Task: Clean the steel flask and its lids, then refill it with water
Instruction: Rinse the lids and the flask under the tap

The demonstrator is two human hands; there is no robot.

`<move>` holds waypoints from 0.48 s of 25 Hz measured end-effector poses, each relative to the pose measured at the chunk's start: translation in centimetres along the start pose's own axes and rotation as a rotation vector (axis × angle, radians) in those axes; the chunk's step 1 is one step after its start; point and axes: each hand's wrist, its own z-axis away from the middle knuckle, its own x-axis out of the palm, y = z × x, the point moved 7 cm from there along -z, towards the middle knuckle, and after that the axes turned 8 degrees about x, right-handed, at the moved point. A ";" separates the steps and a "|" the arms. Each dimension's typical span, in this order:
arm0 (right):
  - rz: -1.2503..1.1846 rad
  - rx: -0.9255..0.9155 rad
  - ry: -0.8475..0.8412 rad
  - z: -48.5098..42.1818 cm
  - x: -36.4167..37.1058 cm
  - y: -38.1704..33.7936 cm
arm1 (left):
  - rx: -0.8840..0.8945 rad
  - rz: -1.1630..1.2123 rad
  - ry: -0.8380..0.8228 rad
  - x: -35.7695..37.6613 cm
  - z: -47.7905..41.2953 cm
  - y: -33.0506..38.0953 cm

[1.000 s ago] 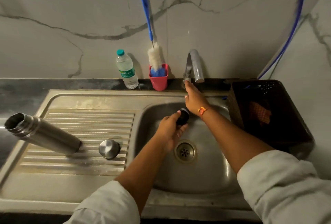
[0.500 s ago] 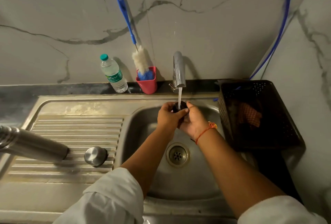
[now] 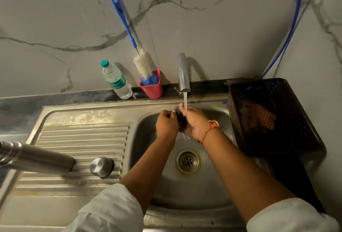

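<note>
Your right hand (image 3: 194,124) has come off the tap (image 3: 183,72) and joined your left hand (image 3: 166,124) round the small black lid (image 3: 180,118); water now runs. Nearer you and well left of your fingers (image 3: 171,115), the steel flask (image 3: 37,159) lies on its side, with the steel cap (image 3: 101,167) beside it, both likely still to be washed. Both hands curl round the lid, directly under the stream (image 3: 185,100). Beyond them the bottle brush (image 3: 142,63) waits.

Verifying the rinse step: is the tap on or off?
On. A water stream falls from the tap onto the black lid gripped by the left hand and right hand over the sink.
</note>
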 end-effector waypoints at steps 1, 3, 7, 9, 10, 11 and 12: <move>0.078 -0.111 0.041 -0.1 -0.5 -0.3 | 0.012 -0.018 -0.002 -0.2 -0.2 0.1; 0.217 -0.284 0.119 0.1 -1.5 -0.5 | 0.043 -0.033 -0.021 -0.4 -0.9 0.9; 0.295 -0.410 0.160 1.1 -3.0 -0.2 | 0.169 -0.048 -0.199 1.1 -3.3 3.4; 0.122 -0.336 0.047 1.4 -2.9 0.6 | 0.238 -0.066 -0.252 2.0 -4.3 4.5; 0.007 -0.257 -0.018 1.6 -2.6 1.1 | 0.263 -0.072 -0.275 2.3 -4.3 5.2; -0.056 -0.182 -0.056 1.7 -2.3 1.5 | 0.280 -0.068 -0.289 2.6 -4.3 5.6; -0.067 -0.112 -0.069 1.9 -2.1 1.7 | 0.294 -0.078 -0.307 2.9 -4.3 5.8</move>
